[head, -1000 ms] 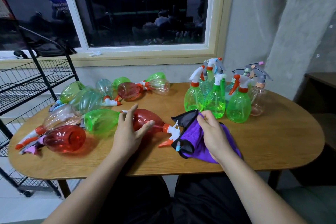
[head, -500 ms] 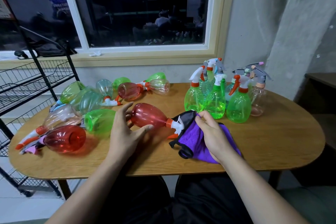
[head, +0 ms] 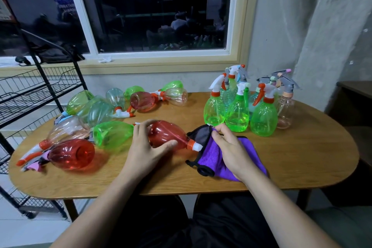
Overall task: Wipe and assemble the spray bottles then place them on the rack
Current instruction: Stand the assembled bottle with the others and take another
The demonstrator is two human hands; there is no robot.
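Centre frame: red bottle (head: 167,137), translucent ribbed plastic, teardrop shape, lying sideways over the table (head: 302,157). Orange collar and white spray head fitted, head end tucked against the cloth (head: 211,157).
Left grip (head: 149,147): fingers over the top of the body, thumb on its near side, clamped on the red bottle.
Right grip (head: 229,151): fingers curled, pinching the cloth near its upper edge.
Cloth: just right of centre. Purple fuzzy microfibre, black bound edge, grey reverse face showing at the fold.
Table: oval top, light brown wood grain.
Right of centre: upright bottles (head: 237,115). Three green in front, one pale pink clear one at the right end, more behind, count unclear. Trigger heads are white with orange, or grey.
Left half: lying bottles (head: 100,112), all on their sides. Two red, four green, the rest pale teal or clear; overlap hides the total.
Bottle contents: cannot tell; walls are see-through.
Left edge: rack (head: 40,90), black wire, tiered basket shelves.
Upper frame: window (head: 153,16), dark glass, cream frame.
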